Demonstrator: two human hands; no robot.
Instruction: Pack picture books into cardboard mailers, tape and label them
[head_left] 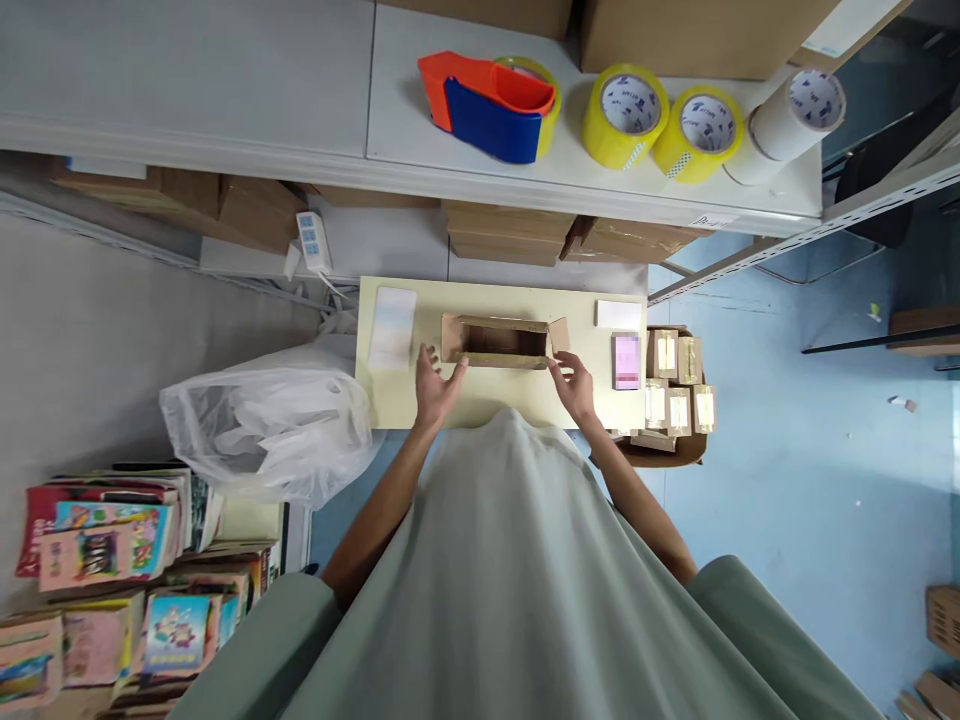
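Observation:
A small, long cardboard box [504,360] stands on the cream-coloured tabletop [495,395] with its top open and its inside dark. Its end flaps stick out to the left and right. My left hand [437,388] is at the box's left end, fingers spread apart and the thumb against the near left corner. At the near right corner, my right hand [574,386] has its thumb and bent fingers on the box beside the right flap.
White sheets [392,328] lie left; a white pad [619,315] and phone-like pink-screened device [625,361] lie right. A carton of small taped boxes [703,445] stands right, a plastic bag [262,425] left. The shelf holds a tape dispenser [491,120] and tape rolls [626,115].

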